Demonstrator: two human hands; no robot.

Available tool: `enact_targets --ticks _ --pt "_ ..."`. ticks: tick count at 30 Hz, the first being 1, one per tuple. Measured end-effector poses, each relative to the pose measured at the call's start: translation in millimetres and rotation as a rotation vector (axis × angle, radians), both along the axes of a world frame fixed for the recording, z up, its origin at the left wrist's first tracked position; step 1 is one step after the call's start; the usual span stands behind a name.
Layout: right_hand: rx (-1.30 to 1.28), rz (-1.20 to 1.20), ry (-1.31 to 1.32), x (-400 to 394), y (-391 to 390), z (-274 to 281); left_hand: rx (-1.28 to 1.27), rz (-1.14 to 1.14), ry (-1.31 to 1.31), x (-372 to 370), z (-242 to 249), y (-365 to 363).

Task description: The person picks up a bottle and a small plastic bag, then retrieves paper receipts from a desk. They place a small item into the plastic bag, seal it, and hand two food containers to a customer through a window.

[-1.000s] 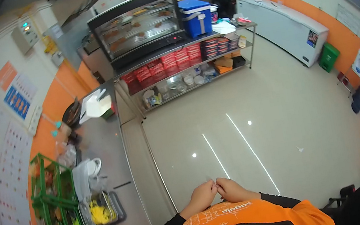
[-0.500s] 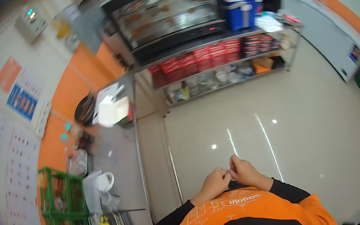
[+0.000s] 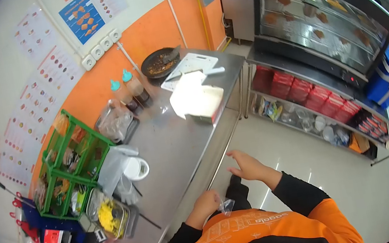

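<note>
My left hand [image 3: 204, 207] is closed in front of my apron-height waist, with a crumpled piece of clear plastic [image 3: 227, 207] hanging beside its fingers. My right hand [image 3: 250, 165] is raised over the floor, thumb and fingers apart, holding nothing. Both hands are off the steel table's near edge. Nearest on that table [image 3: 167, 141] stands an open takeaway box [image 3: 207, 99] with a white lining and a red side. Behind it are a white cutting board [image 3: 197, 62] and a knife [image 3: 215, 70].
A pan [image 3: 159, 64] of browned food and two sauce bottles [image 3: 135, 86] stand by the wall. Green crates [image 3: 93, 159], a white cup [image 3: 135, 168] and a container of yellow food [image 3: 113, 217] are at left. A glass food warmer [image 3: 315, 13] stands on a shelf unit at right.
My view has swung left toward the table. My hands, together before, have parted; the right one has opened and lifted away, and clear plastic now shows at the left.
</note>
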State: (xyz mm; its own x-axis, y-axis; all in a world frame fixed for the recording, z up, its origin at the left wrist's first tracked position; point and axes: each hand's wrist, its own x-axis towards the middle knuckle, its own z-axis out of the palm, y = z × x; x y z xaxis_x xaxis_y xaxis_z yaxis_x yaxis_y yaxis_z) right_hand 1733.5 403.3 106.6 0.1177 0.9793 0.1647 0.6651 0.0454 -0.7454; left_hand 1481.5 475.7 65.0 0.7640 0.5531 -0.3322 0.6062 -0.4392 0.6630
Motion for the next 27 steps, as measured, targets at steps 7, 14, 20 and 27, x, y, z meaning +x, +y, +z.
enact_targets --ticks 7,14,20,27 --pt "0.231 -0.157 -0.672 46 223 -38 -0.038 -0.102 0.070 91 -41 95" --pt "-0.040 -0.019 -0.761 55 259 -75 -0.135 -0.216 0.134 130 -45 138" --pt "-0.041 0.045 -0.709 77 259 -71 -0.264 -0.192 0.204 155 -22 152" --pt "-0.096 -0.016 0.902 192 191 34 -0.133 -0.018 -0.006 142 -51 163"
